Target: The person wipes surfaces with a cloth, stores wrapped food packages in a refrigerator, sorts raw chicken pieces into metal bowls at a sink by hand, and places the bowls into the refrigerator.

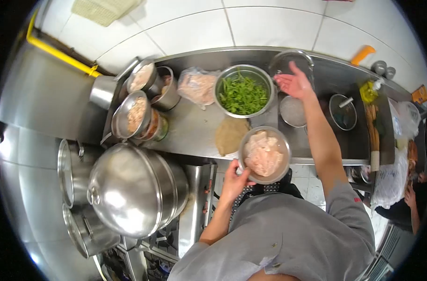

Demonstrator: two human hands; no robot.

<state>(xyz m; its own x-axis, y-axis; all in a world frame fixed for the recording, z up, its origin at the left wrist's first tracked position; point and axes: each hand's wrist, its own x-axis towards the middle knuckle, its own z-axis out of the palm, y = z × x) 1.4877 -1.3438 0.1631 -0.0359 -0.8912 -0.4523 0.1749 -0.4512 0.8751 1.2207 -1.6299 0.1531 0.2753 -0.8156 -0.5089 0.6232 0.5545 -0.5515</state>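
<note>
My left hand (235,181) grips the near-left rim of a metal bowl (288,154) that holds pieces of raw pale-pink meat (264,157). The bowl is held level in front of my body, at the counter's front edge. My right hand (295,83) is stretched out over the back of the sink, fingers apart and holding nothing. Close to its fingertips is a round shiny metal rim (311,58); what it belongs to is unclear. Left of that hand stands a metal bowl (216,96) full of green leaves (241,95). A smaller bowl (293,111) with whitish contents sits below my right wrist.
Several metal containers (131,117) of food crowd the counter's left end beside a plastic bag (198,86). A brown cloth (231,135) lies near the front edge. A large domed lid (129,189) covers the stove at left. At far right, another person's hand (411,196) shows.
</note>
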